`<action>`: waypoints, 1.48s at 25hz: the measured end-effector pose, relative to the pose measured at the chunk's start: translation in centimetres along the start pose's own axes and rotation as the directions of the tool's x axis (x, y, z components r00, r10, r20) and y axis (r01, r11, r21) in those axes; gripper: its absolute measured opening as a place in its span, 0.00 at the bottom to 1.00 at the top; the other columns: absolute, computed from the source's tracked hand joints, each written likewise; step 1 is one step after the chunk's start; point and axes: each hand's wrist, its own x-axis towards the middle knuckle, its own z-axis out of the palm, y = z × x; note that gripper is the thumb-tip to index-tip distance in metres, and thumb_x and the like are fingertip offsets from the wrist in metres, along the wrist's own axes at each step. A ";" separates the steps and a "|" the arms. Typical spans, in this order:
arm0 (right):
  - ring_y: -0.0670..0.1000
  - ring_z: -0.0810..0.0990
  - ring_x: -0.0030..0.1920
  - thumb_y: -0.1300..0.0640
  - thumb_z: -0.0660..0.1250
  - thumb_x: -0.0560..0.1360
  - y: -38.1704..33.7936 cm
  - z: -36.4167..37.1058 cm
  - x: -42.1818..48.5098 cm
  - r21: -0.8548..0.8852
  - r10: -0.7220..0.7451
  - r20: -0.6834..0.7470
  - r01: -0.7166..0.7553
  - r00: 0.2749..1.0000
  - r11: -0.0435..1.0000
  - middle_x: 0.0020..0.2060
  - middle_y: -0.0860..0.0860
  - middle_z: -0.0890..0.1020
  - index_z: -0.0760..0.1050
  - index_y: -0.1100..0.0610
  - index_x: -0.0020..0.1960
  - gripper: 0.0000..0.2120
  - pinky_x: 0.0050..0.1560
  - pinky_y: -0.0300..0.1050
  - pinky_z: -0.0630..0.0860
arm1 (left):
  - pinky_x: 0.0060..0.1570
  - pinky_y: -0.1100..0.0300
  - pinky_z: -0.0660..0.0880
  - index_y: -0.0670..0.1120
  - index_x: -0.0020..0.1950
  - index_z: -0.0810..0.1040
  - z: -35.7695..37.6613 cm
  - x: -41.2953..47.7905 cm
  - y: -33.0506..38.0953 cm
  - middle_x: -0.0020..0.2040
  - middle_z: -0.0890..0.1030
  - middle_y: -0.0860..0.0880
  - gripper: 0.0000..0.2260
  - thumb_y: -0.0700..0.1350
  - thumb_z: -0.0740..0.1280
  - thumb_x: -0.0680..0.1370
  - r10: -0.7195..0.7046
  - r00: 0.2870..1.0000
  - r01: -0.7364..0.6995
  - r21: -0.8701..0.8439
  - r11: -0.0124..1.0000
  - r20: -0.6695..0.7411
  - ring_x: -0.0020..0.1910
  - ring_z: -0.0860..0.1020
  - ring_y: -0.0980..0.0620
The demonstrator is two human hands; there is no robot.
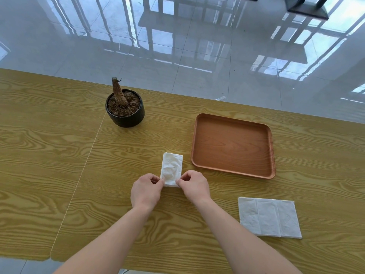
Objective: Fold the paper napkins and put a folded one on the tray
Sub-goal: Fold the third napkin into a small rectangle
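A narrow folded white napkin [171,168] lies on the wooden table [59,155] in front of me. My left hand [146,191] pinches its near left corner and my right hand [194,185] pinches its near right corner. A brown wooden tray [233,145] sits just to the right of the napkin, with nothing on it. A second white napkin [268,217], spread out flat with fold creases, lies at the near right of the table.
A black pot [124,109] with soil and a bare cut stem stands at the back, left of the tray. A seam runs down the table on the left. Beyond the far edge is a glossy tiled floor.
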 end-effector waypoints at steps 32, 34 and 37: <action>0.49 0.79 0.47 0.48 0.68 0.78 4.7 -7.6 -4.6 -0.216 -0.243 -0.243 0.192 0.939 0.957 0.44 0.46 0.82 0.78 0.52 0.56 0.10 0.48 0.46 0.76 | 0.57 0.45 0.73 0.47 0.68 0.74 2.4 -4.6 4.7 0.66 0.76 0.42 0.23 0.54 0.69 0.75 0.684 0.706 -0.661 0.515 0.546 0.182 0.65 0.74 0.43; 0.49 0.80 0.48 0.48 0.68 0.78 6.4 -9.2 -5.0 -0.197 -0.226 -0.263 0.178 0.938 0.964 0.45 0.46 0.82 0.79 0.52 0.56 0.11 0.50 0.47 0.77 | 0.59 0.46 0.72 0.47 0.68 0.73 3.9 -5.6 5.4 0.67 0.75 0.43 0.24 0.54 0.68 0.75 0.689 0.697 -0.676 0.503 0.539 0.199 0.66 0.73 0.44; 0.49 0.80 0.49 0.48 0.68 0.78 9.7 -12.3 -5.4 -0.192 -0.209 -0.266 0.161 0.941 0.968 0.46 0.47 0.83 0.79 0.52 0.56 0.10 0.51 0.48 0.78 | 0.60 0.47 0.72 0.48 0.70 0.72 7.0 -7.6 6.5 0.67 0.74 0.45 0.24 0.56 0.66 0.76 0.674 0.701 -0.680 0.502 0.534 0.233 0.67 0.72 0.45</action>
